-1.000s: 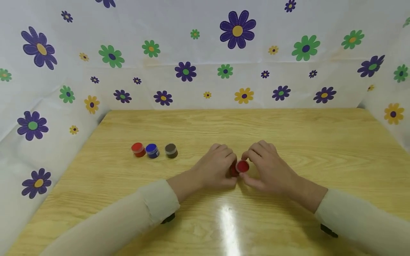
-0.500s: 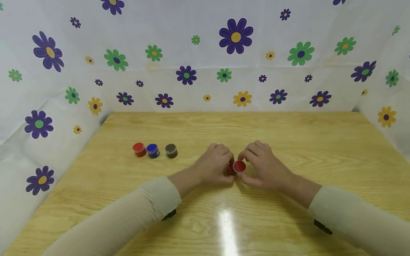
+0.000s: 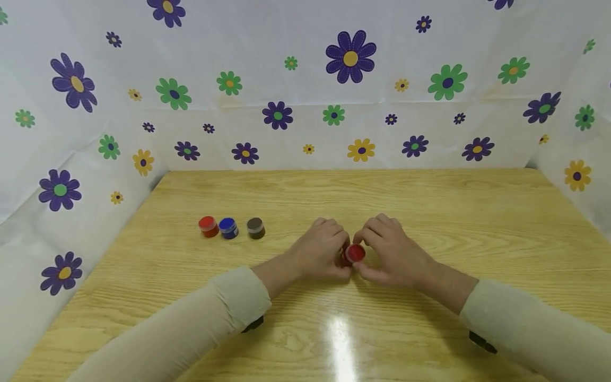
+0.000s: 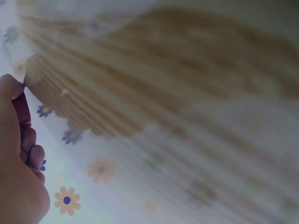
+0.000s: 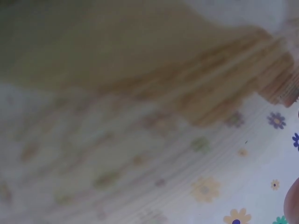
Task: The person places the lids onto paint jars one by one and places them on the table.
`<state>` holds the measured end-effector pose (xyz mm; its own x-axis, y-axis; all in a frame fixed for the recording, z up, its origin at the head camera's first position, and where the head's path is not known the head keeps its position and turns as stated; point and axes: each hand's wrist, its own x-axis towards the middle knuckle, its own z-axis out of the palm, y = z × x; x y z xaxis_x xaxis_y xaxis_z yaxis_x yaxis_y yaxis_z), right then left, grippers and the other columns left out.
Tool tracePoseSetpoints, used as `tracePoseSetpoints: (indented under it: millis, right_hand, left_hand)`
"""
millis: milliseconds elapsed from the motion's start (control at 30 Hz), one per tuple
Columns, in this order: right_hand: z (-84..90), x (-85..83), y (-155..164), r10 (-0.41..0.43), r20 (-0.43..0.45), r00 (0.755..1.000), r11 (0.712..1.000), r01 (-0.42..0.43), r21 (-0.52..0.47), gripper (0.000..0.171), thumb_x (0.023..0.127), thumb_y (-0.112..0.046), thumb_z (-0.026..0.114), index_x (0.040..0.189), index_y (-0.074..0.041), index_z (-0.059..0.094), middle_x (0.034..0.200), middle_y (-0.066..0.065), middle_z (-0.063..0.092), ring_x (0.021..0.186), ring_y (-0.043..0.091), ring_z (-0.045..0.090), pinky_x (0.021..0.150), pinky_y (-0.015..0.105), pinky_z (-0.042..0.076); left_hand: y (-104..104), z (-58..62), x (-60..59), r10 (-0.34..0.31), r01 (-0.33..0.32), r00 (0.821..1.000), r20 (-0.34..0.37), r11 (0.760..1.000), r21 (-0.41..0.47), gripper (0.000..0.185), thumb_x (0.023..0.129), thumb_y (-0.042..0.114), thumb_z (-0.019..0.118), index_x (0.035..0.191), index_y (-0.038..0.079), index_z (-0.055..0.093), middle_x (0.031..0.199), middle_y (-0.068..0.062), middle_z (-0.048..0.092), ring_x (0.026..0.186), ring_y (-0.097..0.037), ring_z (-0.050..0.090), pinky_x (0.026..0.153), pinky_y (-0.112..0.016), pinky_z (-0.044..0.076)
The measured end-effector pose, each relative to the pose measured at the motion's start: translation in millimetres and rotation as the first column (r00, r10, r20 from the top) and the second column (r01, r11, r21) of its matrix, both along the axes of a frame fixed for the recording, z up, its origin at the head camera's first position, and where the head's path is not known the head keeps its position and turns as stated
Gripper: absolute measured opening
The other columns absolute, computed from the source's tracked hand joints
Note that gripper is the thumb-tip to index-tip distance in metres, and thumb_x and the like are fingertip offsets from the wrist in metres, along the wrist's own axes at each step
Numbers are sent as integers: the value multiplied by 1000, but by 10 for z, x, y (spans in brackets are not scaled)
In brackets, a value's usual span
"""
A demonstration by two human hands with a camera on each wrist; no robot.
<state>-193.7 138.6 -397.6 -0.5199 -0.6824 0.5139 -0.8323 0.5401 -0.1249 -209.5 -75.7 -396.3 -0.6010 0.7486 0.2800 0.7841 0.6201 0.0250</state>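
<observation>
A small dark red paint pot point(image 3: 355, 253) is between both hands over the table, its round top facing up and toward the right hand. My left hand point(image 3: 321, 252) grips its body from the left, covering most of that side. From the right, my right hand point(image 3: 396, 254) pinches the rim of the top with thumb and fingertips. In the left wrist view, the curled left hand point(image 4: 16, 154) shows a strip of the dark red pot point(image 4: 22, 109) by its fingers. Only a bit of the right hand point(image 5: 293, 205) enters the right wrist view.
To the left on the wooden table point(image 3: 305, 196) stand a bright red pot point(image 3: 208, 226), a blue pot point(image 3: 228, 228) and a dark grey-brown pot point(image 3: 255, 228) in a row. A white flowered cloth point(image 3: 305, 90) rises behind the table and along its sides.
The round top of the dark red pot has shifted slightly left, closer to the left hand, with the right hand moving along. The row of pots has stayed put; the head view has shifted slightly.
</observation>
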Motion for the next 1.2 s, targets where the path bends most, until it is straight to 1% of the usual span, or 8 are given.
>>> tracePoseSetpoints:
  millis: [167, 333, 600, 767, 933, 1000, 1100, 1200]
  right_hand:
    - [-2, -3, -5, -2, 24, 1000, 1000, 2, 13, 32, 79, -30, 74, 103, -11, 64, 97, -1, 57, 94, 17, 45, 80, 34, 36]
    - [0, 6, -8, 22, 45, 999, 1000, -23, 20, 31, 80, -29, 74, 103, -11, 65, 97, -2, 56, 93, 16, 44, 80, 33, 35]
    - [10, 6, 1, 21, 18, 1000, 999, -22, 45, 32, 79, -30, 75, 102, -11, 64, 95, -2, 56, 91, 15, 43, 80, 33, 36]
    - [20, 12, -6, -26, -28, 999, 999, 27, 45, 34, 78, -38, 77, 95, -12, 63, 90, -1, 58, 87, 16, 45, 77, 33, 36]
    - [-6, 29, -20, -80, -42, 996, 996, 82, 37, 35, 77, -44, 78, 87, -14, 63, 85, -2, 58, 83, 16, 46, 74, 31, 36]
    - [-7, 35, -24, -107, -29, 994, 993, 109, 50, 36, 78, -47, 77, 88, -14, 64, 86, -2, 58, 83, 16, 45, 75, 32, 36]
    - [-8, 50, -38, -133, 1, 991, 988, 133, 81, 40, 81, -50, 73, 95, -13, 64, 92, -1, 59, 86, 16, 45, 77, 33, 36]
    - [-13, 60, -44, -134, 10, 991, 986, 133, 96, 41, 81, -48, 71, 101, -13, 64, 97, -1, 60, 89, 17, 45, 79, 34, 37]
  left_hand:
    - [22, 6, 10, -8, 8, 1000, 5, 1000, -3, 25, 74, 39, 73, 81, 17, 62, 77, 8, 59, 76, -11, 50, 79, -28, 40]
    - [38, 12, 25, 9, -9, 1000, 3, 1000, -17, 27, 72, 39, 75, 75, 18, 59, 72, 9, 56, 73, -10, 47, 77, -27, 38]
    - [84, 42, 32, 31, -32, 999, -16, 999, -14, 28, 70, 39, 76, 76, 17, 61, 71, 9, 57, 71, -10, 48, 76, -27, 39]
    - [99, 45, 51, 47, -51, 996, -69, 997, -57, 33, 71, 45, 78, 76, 17, 61, 73, 7, 59, 72, -12, 50, 78, -28, 41]
    - [90, -24, 104, 35, -47, 988, -151, 996, -76, 35, 74, 48, 74, 74, 16, 59, 73, 6, 58, 70, -13, 47, 79, -28, 41]
    - [89, -31, 114, 33, -47, 983, -179, 996, -74, 35, 74, 49, 73, 74, 16, 59, 73, 6, 58, 70, -13, 47, 79, -28, 41]
    - [83, -41, 113, 31, -44, 979, -199, 997, -60, 33, 74, 47, 72, 77, 16, 60, 74, 6, 59, 71, -13, 48, 79, -28, 41]
    - [71, -69, 117, 26, -33, 978, -207, 999, -30, 32, 75, 45, 71, 79, 15, 60, 75, 5, 59, 72, -14, 48, 80, -28, 41]
